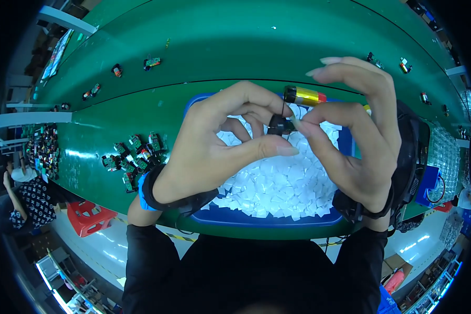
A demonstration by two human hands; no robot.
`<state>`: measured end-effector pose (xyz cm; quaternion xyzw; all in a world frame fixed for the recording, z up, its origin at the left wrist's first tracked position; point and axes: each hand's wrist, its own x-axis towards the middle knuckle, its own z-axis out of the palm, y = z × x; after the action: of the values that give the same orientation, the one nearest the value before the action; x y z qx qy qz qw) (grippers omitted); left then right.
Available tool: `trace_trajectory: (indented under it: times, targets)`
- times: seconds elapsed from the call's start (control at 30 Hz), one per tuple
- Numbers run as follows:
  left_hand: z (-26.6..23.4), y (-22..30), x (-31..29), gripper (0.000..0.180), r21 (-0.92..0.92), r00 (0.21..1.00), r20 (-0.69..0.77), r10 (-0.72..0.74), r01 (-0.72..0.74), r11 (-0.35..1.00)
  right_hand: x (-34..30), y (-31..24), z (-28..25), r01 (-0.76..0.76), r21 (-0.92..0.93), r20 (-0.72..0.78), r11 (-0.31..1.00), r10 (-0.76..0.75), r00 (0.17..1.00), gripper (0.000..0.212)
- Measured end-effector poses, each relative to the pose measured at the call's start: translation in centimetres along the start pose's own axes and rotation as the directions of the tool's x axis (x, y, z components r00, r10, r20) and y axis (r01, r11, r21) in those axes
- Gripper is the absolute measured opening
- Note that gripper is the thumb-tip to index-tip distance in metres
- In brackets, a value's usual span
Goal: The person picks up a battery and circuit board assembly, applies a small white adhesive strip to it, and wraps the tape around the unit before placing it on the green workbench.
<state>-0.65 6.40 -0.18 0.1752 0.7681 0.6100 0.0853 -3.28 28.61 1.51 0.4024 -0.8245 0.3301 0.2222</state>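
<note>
My left hand (214, 141) pinches a small black electronic part (281, 125) between thumb and fingers. Just above that part is a gold cylindrical battery (307, 97) with a dark end and a red end; a thin dark line like a wire runs between the two. My right hand (358, 131) brings thumb and index fingertip together against the black part's right side, its other fingers raised and bent. Whatever lies between those fingertips is too small to make out. Both hands are above a blue tray (267, 221) filled with small white pieces (282, 180).
A cluster of green circuit boards (136, 159) lies left of the tray on the green table (104, 131). A few similar assemblies (152, 63) sit farther back. At the right are a clear plastic tray stack (444, 159) and a blue box (428, 184). A red stool (90, 217) stands lower left, near another person (34, 204).
</note>
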Motion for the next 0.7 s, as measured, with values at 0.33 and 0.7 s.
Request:
trace_trajectory:
  times: [0.33,0.7]
  targets:
    - [0.3,0.1,-0.3,0.050,-0.006,0.999,0.041,-0.027,0.028,1.000,-0.8,0.0,0.9,-0.161,0.208,-0.009,0.965,0.167,0.986,0.026]
    - [0.3,-0.6,-0.1,0.038,-0.108,0.987,0.134,-0.088,0.102,0.989,-1.2,0.8,0.1,-0.048,0.040,0.096,0.998,0.044,0.994,0.038]
